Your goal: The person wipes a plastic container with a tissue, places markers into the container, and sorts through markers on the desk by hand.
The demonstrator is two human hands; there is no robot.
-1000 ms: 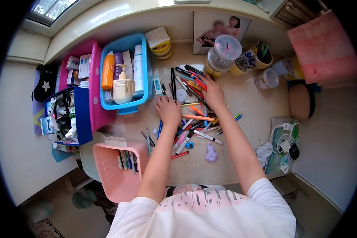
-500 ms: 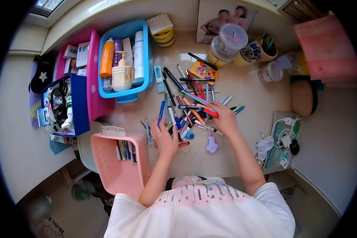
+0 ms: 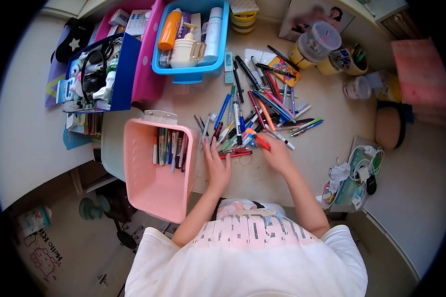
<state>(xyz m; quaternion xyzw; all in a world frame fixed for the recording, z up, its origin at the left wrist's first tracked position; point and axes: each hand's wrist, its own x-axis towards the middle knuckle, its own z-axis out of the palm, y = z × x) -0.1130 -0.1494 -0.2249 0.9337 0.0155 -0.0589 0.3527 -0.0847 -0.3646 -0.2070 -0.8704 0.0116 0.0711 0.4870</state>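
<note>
While one right hand, at the centre of the frame, holds a single orange-red object between closed thumb and fingers, one left hand lies just to its left, palm down. The left fingers are stretched out and slightly apart, their tips at the lower left edge of the pile; whether they pinch a pen I cannot tell. Just beside them, between the two hands, lie what look like two red pens.

The loose pens spread over the table from the centre toward the upper centre, well over a dozen, overlapping too much for an exact count. At the top of the pile is one orange-yellow card, with one black pen lying across it.

Left of the left hand is one pink basket; a single row of pens, more than five, lines its upper wall. At the upper left stand one blue basket, holding one orange bottle, one cream pump bottle and one white bottle, one magenta basket and one dark blue box.
</note>
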